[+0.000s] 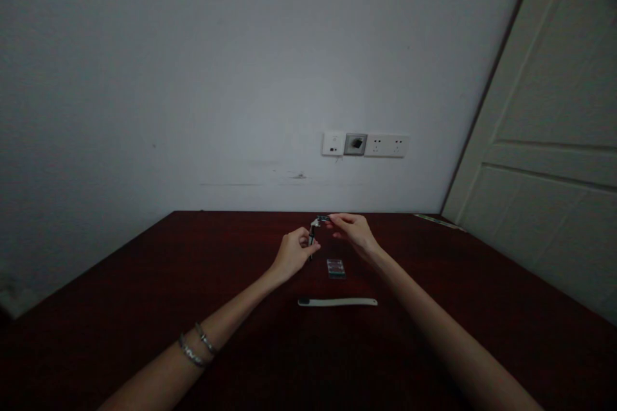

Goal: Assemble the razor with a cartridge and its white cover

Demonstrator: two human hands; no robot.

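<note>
Head view shows me a slim tool held up over the dark red table, just beyond a small clear case. I have the left hand closed around its dark shaft, which stands nearly upright, and the right hand pinching the dark end piece at the top; whether that piece is fixed to the pale neck, I cannot tell. I judge the tool light and stiff, its shaft perhaps smooth enough to turn in a loose grip, and the top probably the delicate part. I would hold it around mid-shaft and press the end piece only lightly, by its edges. A pale strip lies nearer the camera.
</note>
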